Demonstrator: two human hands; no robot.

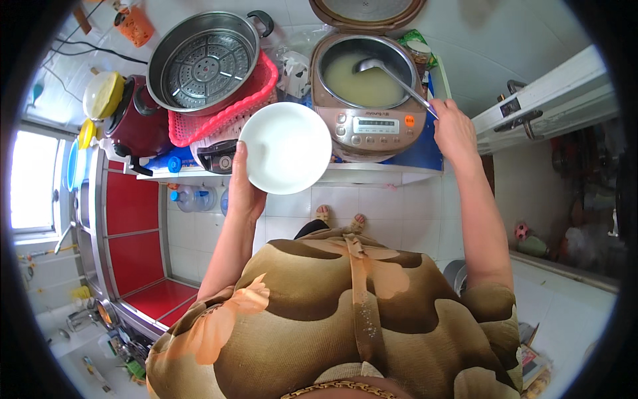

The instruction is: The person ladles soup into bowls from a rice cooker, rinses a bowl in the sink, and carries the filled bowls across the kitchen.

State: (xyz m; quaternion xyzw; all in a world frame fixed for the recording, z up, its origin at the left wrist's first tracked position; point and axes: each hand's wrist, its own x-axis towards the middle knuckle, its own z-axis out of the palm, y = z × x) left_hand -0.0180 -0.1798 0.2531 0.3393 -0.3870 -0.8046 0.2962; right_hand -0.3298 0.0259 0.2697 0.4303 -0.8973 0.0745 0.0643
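My left hand (pixel 247 192) grips a white bowl (pixel 289 149) by its left rim, thumb on top, in front of the counter's edge. Nothing shows inside the bowl. My right hand (pixel 453 127) is closed around the handle end of a metal ladle (pixel 398 82). The ladle's head rests in pale yellowish liquid (pixel 356 85), partly below its surface. That liquid fills part of the inner pot of a Joyoung rice cooker (pixel 369 142), whose lid (pixel 371 10) stands raised against the wall. The bowl is just left of the cooker.
Left of the cooker, a steel steamer pot (pixel 207 62) with a perforated tray sits over a pink plastic basket (pixel 224 122). A dark red pressure cooker (pixel 137 117) is farther left. A glass jar (pixel 418 52) stands behind the cooker. On the right is a white door (pixel 543 95) with a metal handle.
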